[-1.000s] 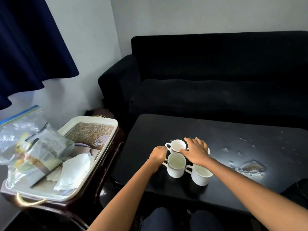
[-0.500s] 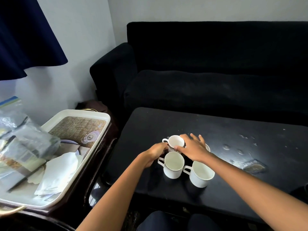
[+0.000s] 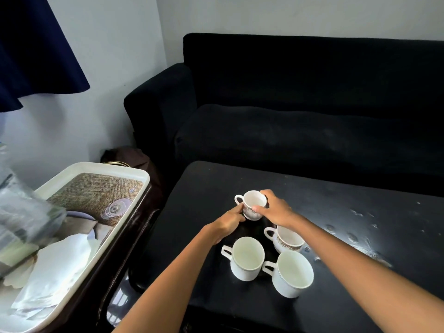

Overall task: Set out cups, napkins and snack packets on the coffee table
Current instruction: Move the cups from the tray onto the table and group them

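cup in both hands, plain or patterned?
Patterned: the held cup is white with a brownish band low on its side, head view.

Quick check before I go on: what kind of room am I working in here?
Most likely a home living room: a black sofa behind a low black coffee table set with white cups, and a serving tray on a side stand.

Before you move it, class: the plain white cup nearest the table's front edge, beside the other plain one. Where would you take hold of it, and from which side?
Probably by its handle. The nearest plain cup stands upright, handle pointing left toward the other plain cup, so that gap is tight. A safer approach may be from above or the right, fingers round the rim.
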